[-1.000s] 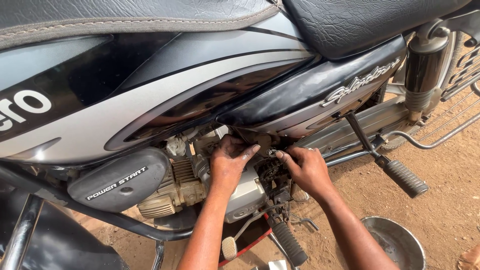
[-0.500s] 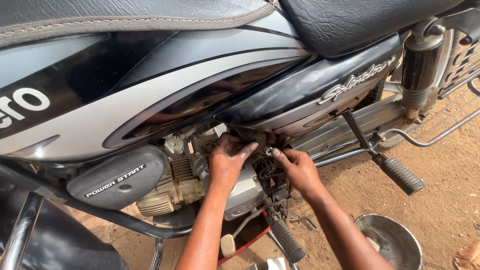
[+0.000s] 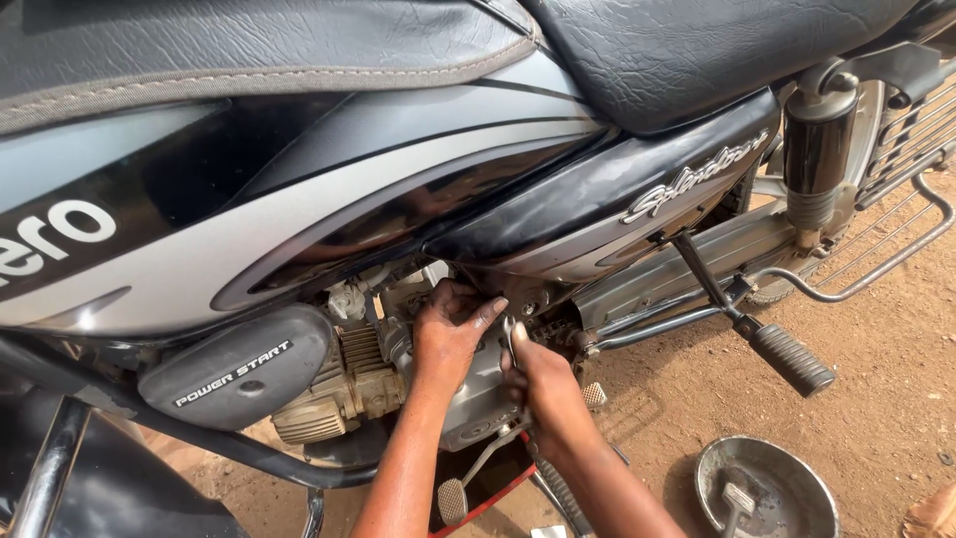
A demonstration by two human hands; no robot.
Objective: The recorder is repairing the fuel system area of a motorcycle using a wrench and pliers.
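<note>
1. Two bare hands are in at the motorcycle engine (image 3: 349, 384), under the black side panel (image 3: 607, 199), near the middle of the scene.
2. Left hand (image 3: 448, 334): fingers bent, tips pushed up into the gap below the panel edge, thumb stretched right. Grip looks closed on sth there, but what it has hold of is hidden; can't tell.
3. Right hand (image 3: 543, 384): just right of the left, touching or nearly so. Fingers curled round a thin metal tool (image 3: 510, 339), prob. a small spanner, whose tip stands up betw. the two hands. Grip tight on it.
4. Work spot: behind the silver engine cover (image 3: 478, 399), at the dark greasy parts right of the cooling fins.
5. Container: a round dented metal bowl (image 3: 797, 473) sits on the dirt ground (image 3: 876, 369), near right, well apart from the hands. Inside: one small grey metal piece w/ a stem, lying on the bottom; too small to tell what kind.
6. Kick lever (image 3: 792, 359) w/ ribbed rubber end sticks out right, above the bowl.
7. Brake pedal (image 3: 453, 498) hangs below the hands, near edge.
</note>
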